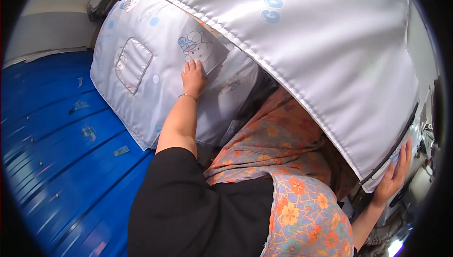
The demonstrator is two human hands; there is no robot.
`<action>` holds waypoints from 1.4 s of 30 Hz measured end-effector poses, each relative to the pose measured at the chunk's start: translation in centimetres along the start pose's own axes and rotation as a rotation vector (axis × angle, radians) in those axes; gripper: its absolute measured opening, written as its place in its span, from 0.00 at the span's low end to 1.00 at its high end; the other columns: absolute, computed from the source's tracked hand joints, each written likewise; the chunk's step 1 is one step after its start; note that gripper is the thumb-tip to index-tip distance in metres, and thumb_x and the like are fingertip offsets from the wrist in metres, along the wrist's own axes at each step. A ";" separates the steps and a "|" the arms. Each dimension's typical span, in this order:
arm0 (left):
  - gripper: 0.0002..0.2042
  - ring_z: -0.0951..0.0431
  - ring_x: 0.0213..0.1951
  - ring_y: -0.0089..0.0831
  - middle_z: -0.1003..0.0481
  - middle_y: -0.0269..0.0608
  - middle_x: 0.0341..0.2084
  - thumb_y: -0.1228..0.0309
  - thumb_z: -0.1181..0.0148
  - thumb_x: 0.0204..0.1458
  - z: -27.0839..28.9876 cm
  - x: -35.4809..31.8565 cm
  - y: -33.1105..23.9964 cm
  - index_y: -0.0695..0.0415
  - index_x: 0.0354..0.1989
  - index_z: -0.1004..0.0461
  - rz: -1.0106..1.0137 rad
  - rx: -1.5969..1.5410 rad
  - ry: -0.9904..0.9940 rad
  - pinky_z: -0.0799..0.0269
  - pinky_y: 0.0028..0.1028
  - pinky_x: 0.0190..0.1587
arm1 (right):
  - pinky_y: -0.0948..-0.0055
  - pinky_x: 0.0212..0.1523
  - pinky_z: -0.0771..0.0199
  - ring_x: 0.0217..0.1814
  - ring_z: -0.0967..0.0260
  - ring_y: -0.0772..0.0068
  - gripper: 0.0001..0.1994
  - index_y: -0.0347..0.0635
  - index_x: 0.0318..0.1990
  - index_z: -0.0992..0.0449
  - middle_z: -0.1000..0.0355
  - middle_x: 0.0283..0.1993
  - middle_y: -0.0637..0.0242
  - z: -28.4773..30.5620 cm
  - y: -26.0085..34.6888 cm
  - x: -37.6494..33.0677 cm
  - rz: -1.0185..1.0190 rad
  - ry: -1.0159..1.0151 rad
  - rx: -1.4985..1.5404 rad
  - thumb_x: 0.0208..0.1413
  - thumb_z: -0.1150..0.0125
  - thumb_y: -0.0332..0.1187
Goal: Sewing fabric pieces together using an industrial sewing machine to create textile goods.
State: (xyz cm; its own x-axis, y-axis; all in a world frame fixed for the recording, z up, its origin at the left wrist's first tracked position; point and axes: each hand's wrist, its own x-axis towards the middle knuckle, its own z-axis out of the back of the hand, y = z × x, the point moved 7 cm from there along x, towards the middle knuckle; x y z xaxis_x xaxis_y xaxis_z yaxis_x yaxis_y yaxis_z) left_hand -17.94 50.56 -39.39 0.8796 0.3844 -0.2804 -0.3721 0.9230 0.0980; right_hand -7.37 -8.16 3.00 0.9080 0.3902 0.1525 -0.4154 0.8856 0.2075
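A large white satiny fabric cover with printed cartoon bears (137,16) is spread in front of me, with a small zip-edged window flap (134,66) on it. My left hand (193,77), a thin bracelet at its wrist, rests on this panel beside a bear print, fingers laid against the cloth. A second white fabric panel (330,58) with blue printed letters arches over the right side. At that panel's lower right corner, by a dark zipper strip (389,148), my right hand (394,179) lies against the edge with its fingers stretched out.
A blue ribbed surface (61,139) with bits of clear tape fills the left. My flower-patterned apron (297,214) covers my lap, and similar cloth lies under the panels. Cluttered items, including a pale rounded machine part (420,184), stand at the far right.
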 end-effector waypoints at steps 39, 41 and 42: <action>0.22 0.21 0.45 0.46 0.19 0.50 0.38 0.52 0.38 0.54 52.1 -12.0 -54.1 0.60 0.47 0.22 -1.564 -0.472 -0.542 0.31 0.41 0.57 | 0.51 0.73 0.48 0.67 0.36 0.49 0.21 0.43 0.53 0.22 0.25 0.57 0.55 -0.9 -0.3 2.3 -0.025 -0.413 0.081 0.52 0.40 0.40; 0.15 0.22 0.35 0.32 0.21 0.46 0.30 0.63 0.35 0.54 51.0 -11.9 -54.5 0.62 0.42 0.21 -1.428 -0.506 0.103 0.26 0.32 0.43 | 0.54 0.76 0.53 0.71 0.40 0.54 0.23 0.42 0.55 0.23 0.26 0.60 0.57 -1.3 -1.1 1.7 -0.057 -0.434 0.114 0.52 0.40 0.41; 0.15 0.22 0.35 0.32 0.21 0.46 0.30 0.63 0.35 0.54 50.3 -11.3 -54.3 0.62 0.42 0.21 -1.430 -0.499 0.107 0.26 0.32 0.43 | 0.54 0.76 0.53 0.71 0.40 0.54 0.23 0.42 0.55 0.23 0.26 0.60 0.57 -1.2 -0.7 2.0 -0.062 -0.437 0.119 0.52 0.40 0.41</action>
State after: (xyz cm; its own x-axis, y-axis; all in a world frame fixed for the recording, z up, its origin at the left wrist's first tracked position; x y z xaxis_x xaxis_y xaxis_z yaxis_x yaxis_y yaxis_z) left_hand 7.21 -2.98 6.49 0.5607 -0.8246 0.0751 0.6705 0.3990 -0.6254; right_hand -5.16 -7.70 1.96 0.8340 0.1718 0.5243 -0.3873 0.8592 0.3344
